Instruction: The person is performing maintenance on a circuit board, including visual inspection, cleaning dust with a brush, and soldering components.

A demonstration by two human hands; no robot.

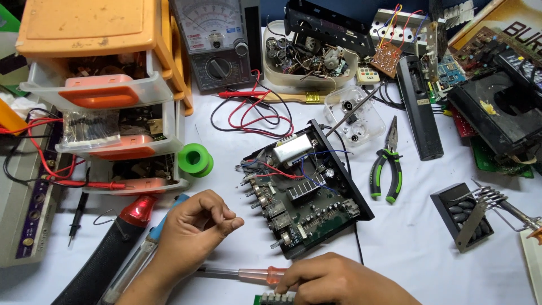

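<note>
Left hand [195, 229] pinched empty; right hand [333, 279] grasping green board [271, 297]; screwdriver [243, 274] between, amplifier chassis [305, 197] beside.

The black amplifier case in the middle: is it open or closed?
Open. The amplifier case has no top cover; its circuit board, wires and metal-cased component are exposed from above.

Small green circuit board and screwdriver at the near table edge

The green circuit board [270, 298], with a row of pale knobs, lies mostly hidden under fingers. The screwdriver [243, 274], orange handle and metal shaft, lies flat just behind it.
</note>
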